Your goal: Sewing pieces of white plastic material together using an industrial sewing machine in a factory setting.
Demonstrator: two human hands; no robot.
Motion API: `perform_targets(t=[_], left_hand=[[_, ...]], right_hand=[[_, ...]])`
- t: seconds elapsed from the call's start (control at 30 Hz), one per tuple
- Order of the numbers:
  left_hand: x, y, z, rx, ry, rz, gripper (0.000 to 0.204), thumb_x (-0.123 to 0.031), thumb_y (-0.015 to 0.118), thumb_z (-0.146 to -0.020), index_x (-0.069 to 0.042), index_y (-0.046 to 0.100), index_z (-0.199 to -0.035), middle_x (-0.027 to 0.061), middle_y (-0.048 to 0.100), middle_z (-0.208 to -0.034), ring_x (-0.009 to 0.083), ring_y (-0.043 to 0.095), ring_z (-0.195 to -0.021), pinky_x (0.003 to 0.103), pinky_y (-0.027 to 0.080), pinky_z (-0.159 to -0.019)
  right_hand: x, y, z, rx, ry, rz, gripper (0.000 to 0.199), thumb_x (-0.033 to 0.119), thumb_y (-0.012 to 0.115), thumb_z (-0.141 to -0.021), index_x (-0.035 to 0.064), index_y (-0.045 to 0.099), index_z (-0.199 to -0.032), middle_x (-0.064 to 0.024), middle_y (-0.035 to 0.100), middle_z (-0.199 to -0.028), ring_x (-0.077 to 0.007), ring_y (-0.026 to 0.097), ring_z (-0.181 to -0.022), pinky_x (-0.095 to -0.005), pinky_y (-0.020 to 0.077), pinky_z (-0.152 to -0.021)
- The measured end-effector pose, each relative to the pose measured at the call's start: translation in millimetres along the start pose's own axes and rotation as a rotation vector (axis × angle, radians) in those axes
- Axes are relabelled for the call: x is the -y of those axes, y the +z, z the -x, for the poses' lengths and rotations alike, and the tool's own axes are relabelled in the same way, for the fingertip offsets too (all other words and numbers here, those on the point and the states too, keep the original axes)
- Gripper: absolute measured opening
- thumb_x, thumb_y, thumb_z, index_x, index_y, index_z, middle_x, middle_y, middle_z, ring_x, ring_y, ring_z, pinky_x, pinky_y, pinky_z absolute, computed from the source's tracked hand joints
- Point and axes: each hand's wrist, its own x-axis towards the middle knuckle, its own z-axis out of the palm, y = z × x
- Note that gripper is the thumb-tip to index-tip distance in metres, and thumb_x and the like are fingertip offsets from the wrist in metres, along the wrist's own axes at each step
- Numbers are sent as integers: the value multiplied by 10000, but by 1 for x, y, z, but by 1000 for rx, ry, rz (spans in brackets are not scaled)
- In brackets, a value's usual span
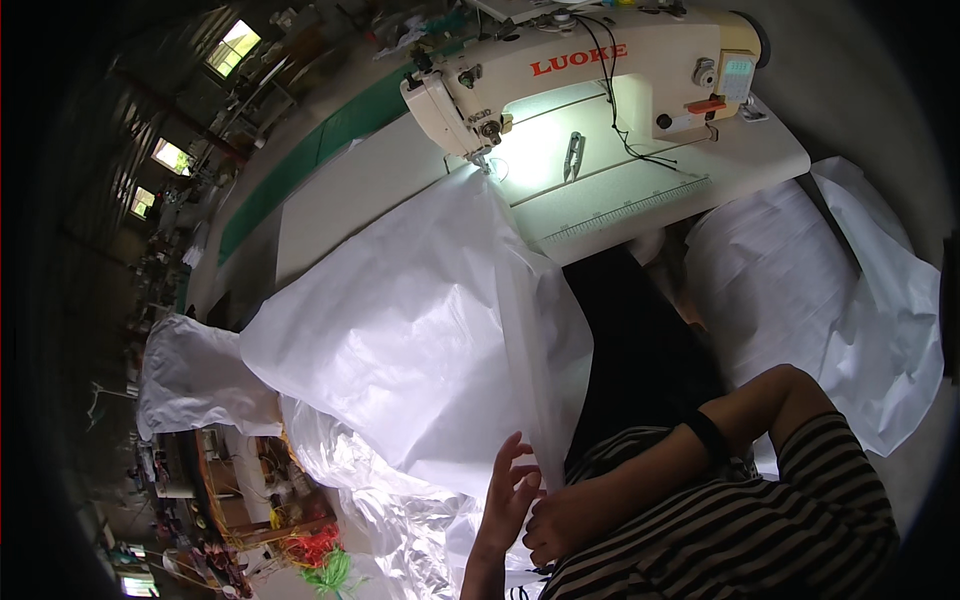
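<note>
A large white sheet (pixel 400 340) of smooth, slightly shiny material runs from under the needle area of a sewing machine (pixel 590 70) down toward my lap. A folded strip (pixel 520 340) along its right side leads to my hands. My left hand (pixel 510 495) is beside the lower end of this strip, its fingers curved and apart. Close against it, my right hand (pixel 565 520) is closed at the sheet's edge, with its fingers curled; what lies inside them is partly hidden. The sheet's far corner sits at the presser foot (pixel 480 162), under the machine's lamp.
Metal thread snips (pixel 574 157) lie on the machine table (pixel 640 200) near a printed ruler scale. Black cords hang from the machine arm. More white material (pixel 780 290) is heaped at the right. A rack with coloured strings (pixel 310 545) stands at the lower left.
</note>
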Motion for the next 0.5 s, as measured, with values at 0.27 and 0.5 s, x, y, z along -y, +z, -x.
perform_targets(t=[0.27,0.5], left_hand=[[1,4,-10,-172,117,-488,124,-99,628,-931,-32,714,-990,112,706,-859,185,703,-756,320,558,-669],[-20,-13,8,-374,345,-750,77,-24,654,-885,3,700,-941,104,702,-842,212,689,-741,313,528,-680]], right_hand=[[25,-55,10,-436,14,48,213,278,618,-915,67,649,-920,-77,674,-866,-258,682,-782,-411,544,-667],[-24,-75,88,-109,1431,-649,474,477,521,-993,33,687,-1010,-78,666,-848,-178,629,-817,-313,510,-748]])
